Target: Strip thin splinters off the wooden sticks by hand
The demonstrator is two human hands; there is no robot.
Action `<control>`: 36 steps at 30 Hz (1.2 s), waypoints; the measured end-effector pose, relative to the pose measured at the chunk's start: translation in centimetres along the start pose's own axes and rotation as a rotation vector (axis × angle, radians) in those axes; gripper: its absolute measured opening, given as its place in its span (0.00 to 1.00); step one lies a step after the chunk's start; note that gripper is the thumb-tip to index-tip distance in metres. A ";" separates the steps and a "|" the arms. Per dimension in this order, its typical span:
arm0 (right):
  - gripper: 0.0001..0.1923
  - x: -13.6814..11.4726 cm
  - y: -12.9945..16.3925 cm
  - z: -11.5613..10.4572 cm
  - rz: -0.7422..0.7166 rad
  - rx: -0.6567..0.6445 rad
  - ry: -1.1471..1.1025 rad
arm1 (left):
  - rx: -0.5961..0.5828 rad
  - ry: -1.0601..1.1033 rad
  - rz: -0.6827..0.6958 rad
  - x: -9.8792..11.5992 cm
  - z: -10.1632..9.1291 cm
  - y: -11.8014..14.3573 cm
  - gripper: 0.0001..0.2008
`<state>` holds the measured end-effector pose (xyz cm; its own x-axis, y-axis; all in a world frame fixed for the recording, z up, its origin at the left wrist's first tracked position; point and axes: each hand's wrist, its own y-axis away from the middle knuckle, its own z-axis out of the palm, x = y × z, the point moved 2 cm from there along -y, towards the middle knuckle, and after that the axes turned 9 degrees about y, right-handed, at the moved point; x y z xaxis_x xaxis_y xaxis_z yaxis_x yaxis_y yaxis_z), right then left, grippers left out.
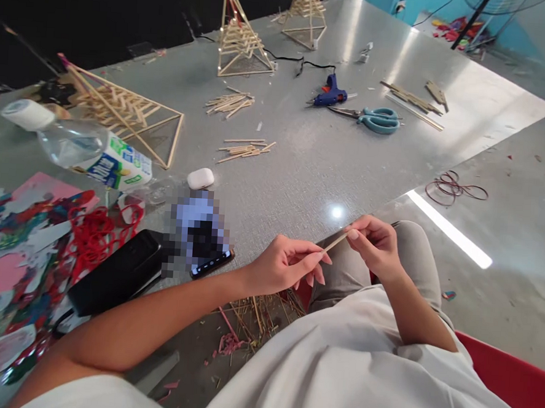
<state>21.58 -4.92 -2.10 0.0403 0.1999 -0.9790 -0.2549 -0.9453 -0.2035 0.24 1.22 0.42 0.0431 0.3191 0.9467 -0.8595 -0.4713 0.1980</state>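
Both hands meet over my lap at the near edge of the grey table (312, 163). My left hand (283, 265) and my right hand (375, 242) pinch the two ends of one thin wooden stick (335, 242) between fingertips. Loose piles of similar sticks (244, 149) lie further out on the table, a second pile (229, 102) behind them. Three stick-built pyramids stand around: one at the left (121, 111), one at the back middle (240, 42), one further back (306, 12).
A blue glue gun (330, 93) and teal scissors (374, 119) lie at the back right. A water bottle (79, 146), white earbud case (201, 178), phone (201, 236), black wallet (118, 271) and red string (98, 233) sit left. Stick scraps (251, 316) litter the floor.
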 end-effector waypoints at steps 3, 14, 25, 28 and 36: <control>0.18 0.0 0.0 0.0 0.004 -0.012 0.013 | 0.003 0.009 -0.004 0.1 0.0 0.0 0.21; 0.19 0.5 0.2 0.7 0.027 -0.064 0.022 | 0.017 0.078 -0.008 0.4 0.0 0.0 0.20; 0.15 0.4 0.6 0.6 -0.034 -0.086 0.077 | 0.029 0.050 0.001 0.6 0.0 0.0 0.19; 0.13 0.3 1.0 1.0 -0.065 -0.132 0.126 | 0.034 0.028 -0.014 0.6 0.1 0.0 0.20; 0.21 1.0 1.1 2.0 0.151 -0.126 -0.041 | 0.054 0.198 0.001 0.3 -0.2 -0.3 0.24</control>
<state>19.43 -5.23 -3.29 -0.0290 0.0614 -0.9977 -0.1324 -0.9895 -0.0571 0.46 1.61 0.62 -0.0633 0.4715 0.8796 -0.8305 -0.5136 0.2155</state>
